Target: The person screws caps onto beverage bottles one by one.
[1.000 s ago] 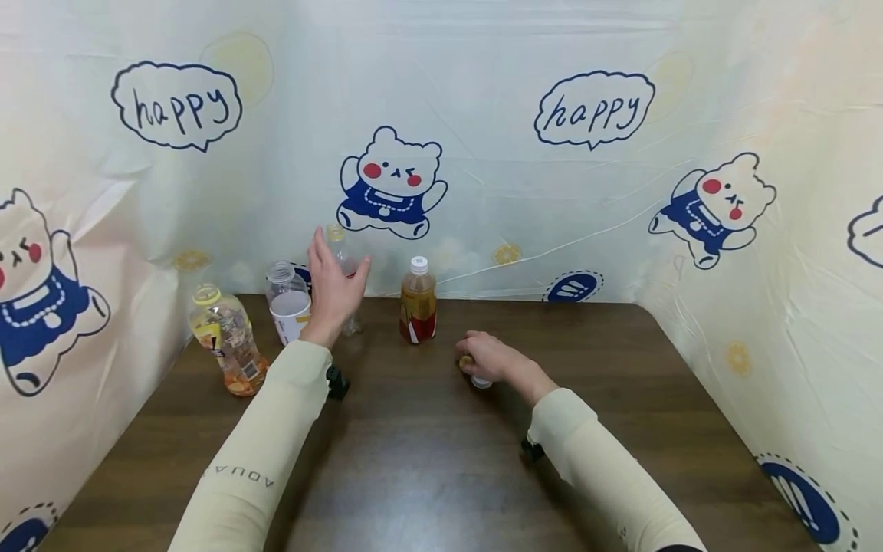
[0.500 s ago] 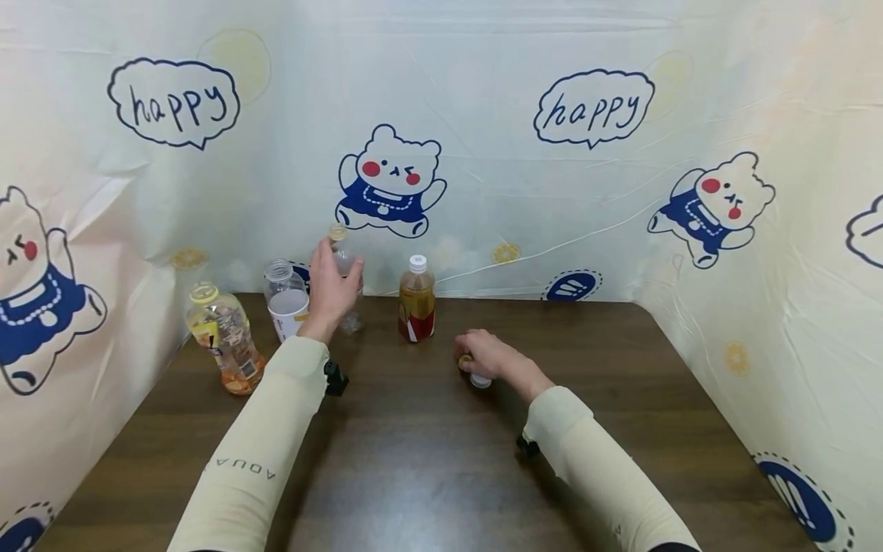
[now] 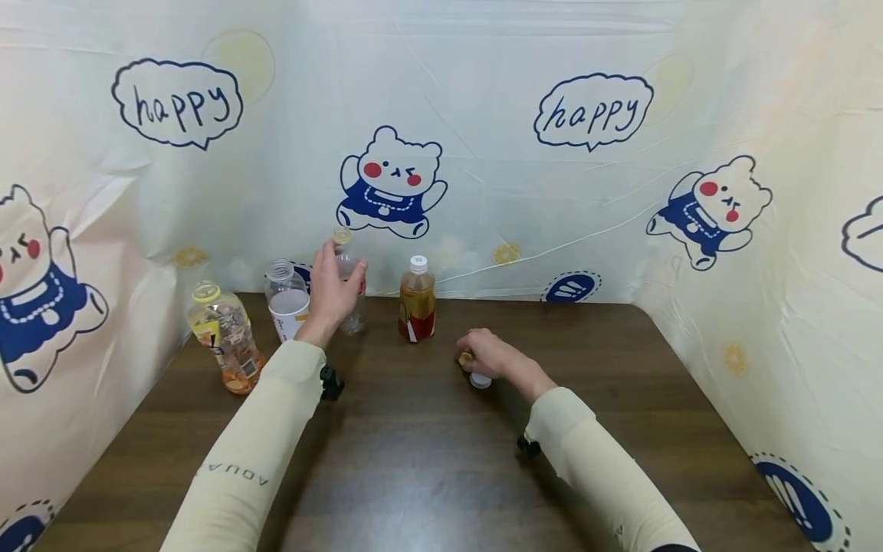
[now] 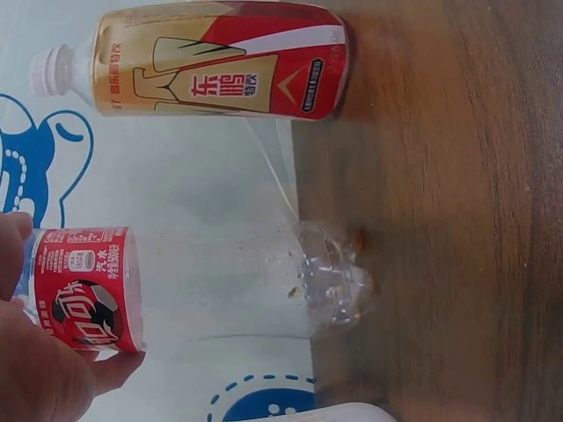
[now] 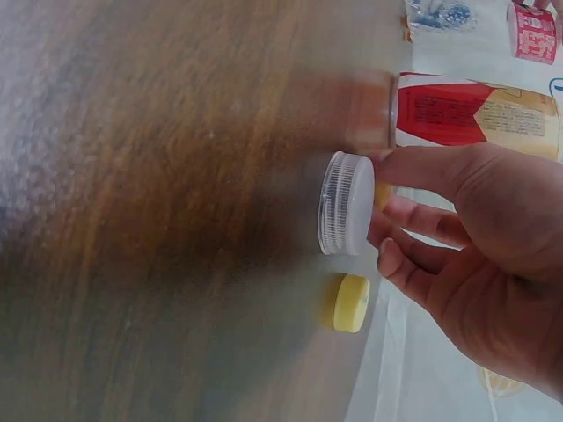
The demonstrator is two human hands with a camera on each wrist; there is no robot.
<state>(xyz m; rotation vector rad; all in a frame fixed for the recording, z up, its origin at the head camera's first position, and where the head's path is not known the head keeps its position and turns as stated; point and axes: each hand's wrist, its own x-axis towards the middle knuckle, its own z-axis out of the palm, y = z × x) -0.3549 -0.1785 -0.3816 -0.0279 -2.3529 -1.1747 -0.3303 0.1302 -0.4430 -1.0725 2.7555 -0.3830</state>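
Observation:
My left hand point(image 3: 331, 285) grips the upper part of a clear plastic soda bottle point(image 3: 353, 316), fingers and thumb around its red label point(image 4: 86, 290). The bottle stands on the table with its uncapped mouth point(image 3: 342, 236) above my fingers. At the middle of the table, my right hand point(image 3: 491, 354) reaches down and pinches a yellow-orange bottle cap point(image 5: 383, 195), mostly hidden by the fingers and a white cap. That wide white cap point(image 5: 347, 204) lies right in front of the fingertips. A second yellow cap point(image 5: 352, 303) lies beside it, hidden by my hand in the head view.
A capped drink bottle point(image 3: 417, 307) with amber and red colouring stands right of the soda bottle. Left of my left hand are an uncapped clear bottle with white label point(image 3: 288, 305) and an uncapped yellow-necked bottle point(image 3: 228, 337). A printed cloth point(image 3: 483, 192) hangs behind the table point(image 3: 414, 460).
My left hand has closed from spread fingers onto the soda bottle, and the bottle's top has shifted slightly right. My right hand stays nearly in place at the caps.

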